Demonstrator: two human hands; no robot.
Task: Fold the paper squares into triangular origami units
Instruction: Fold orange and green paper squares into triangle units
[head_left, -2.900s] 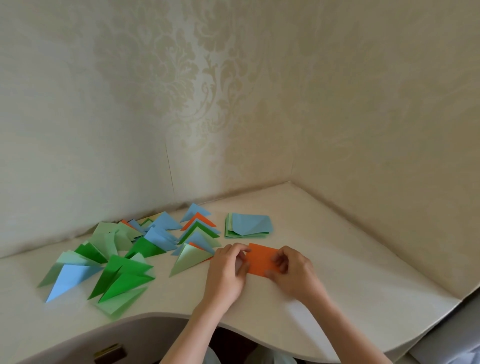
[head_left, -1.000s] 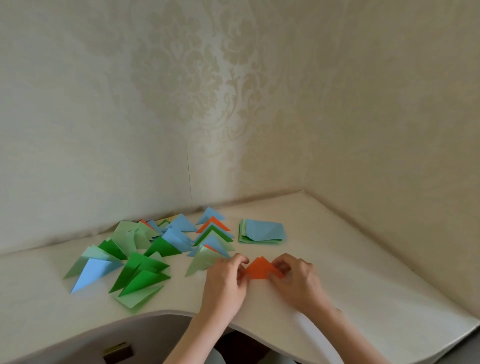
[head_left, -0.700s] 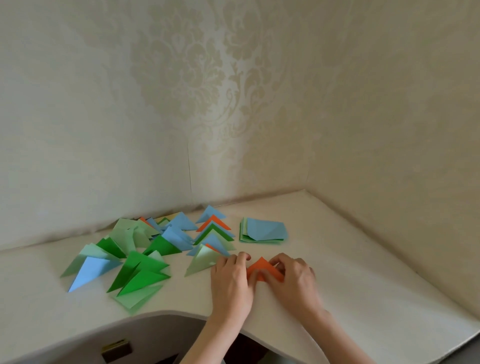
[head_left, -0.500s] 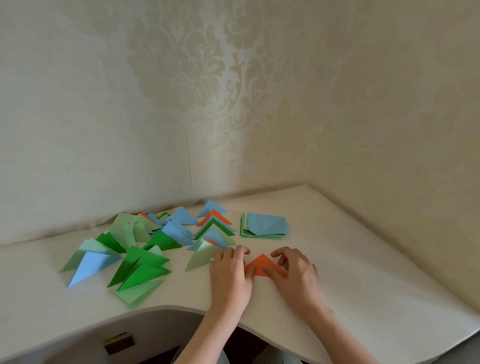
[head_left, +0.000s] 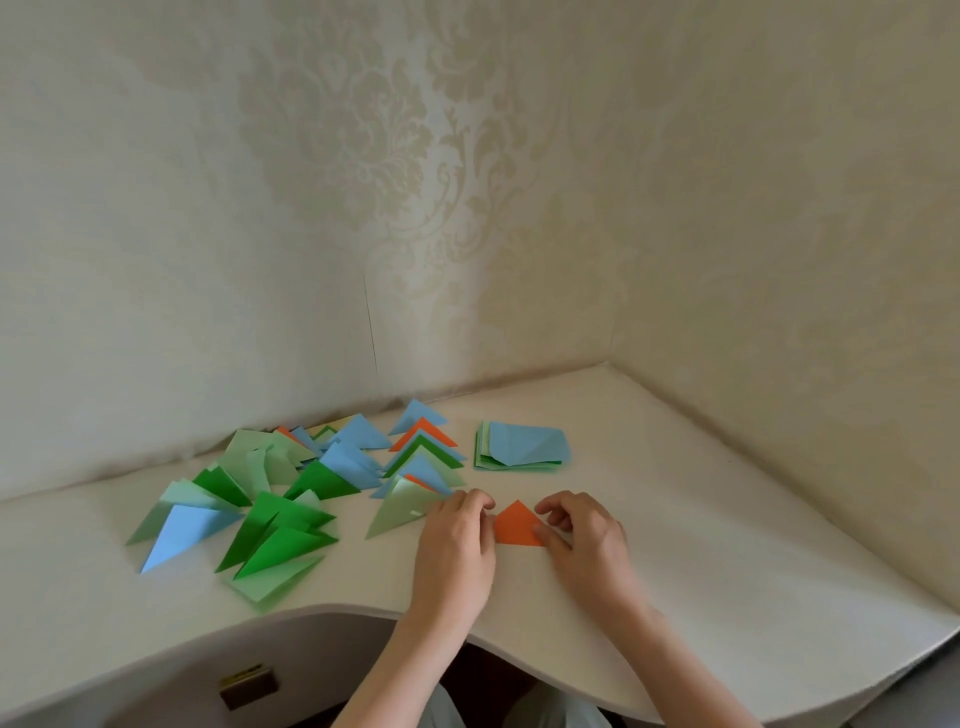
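Orange triangle (head_left: 514, 526): thin paper, matt, smooth, showing crisp fold edges. Folded triangles (head_left: 291, 499) lying left of the orange triangle: same matt paper in blue, light green and dark green, none reflecting glare. Stack of squares (head_left: 522, 448) sitting behind the orange triangle: flat matt paper sheets, top one showing creases. Desk top (head_left: 727, 545): cream surface, looking smooth with a dull sheen. Wall (head_left: 363, 156) rising behind the desk: wallpaper bearing a raised damask pattern, catching light faintly.
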